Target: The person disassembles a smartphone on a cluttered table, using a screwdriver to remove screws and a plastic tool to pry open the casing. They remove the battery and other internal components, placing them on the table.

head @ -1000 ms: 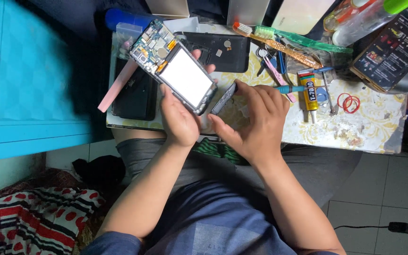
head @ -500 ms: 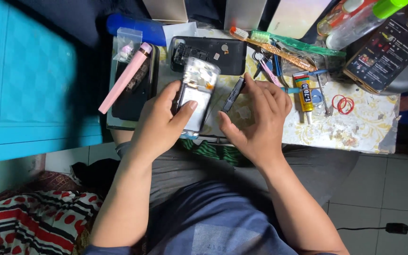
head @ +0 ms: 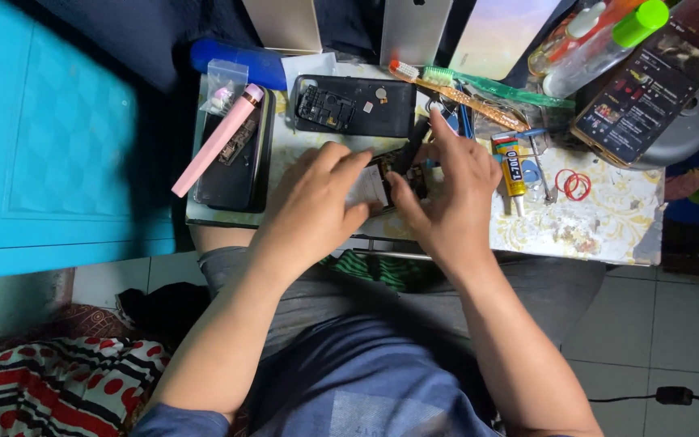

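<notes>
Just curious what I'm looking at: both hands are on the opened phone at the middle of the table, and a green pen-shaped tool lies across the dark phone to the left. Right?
Not quite: the pen-shaped tool is pink, not green, as the head view shows. The rest holds: left hand and right hand are both on the opened phone, and the tool lies across the dark phone.

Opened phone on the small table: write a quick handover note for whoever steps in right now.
Left hand: holds the opened phone flat on the table.
Right hand: pinches a dark slim tool at the phone's upper end.
Nearby: black back cover lies apart above the hands, glue tube and red rubber bands to the right, pink tool on a dark phone to the left.
Done: cover off, insides exposed.
Left: phone not reassembled.
</notes>
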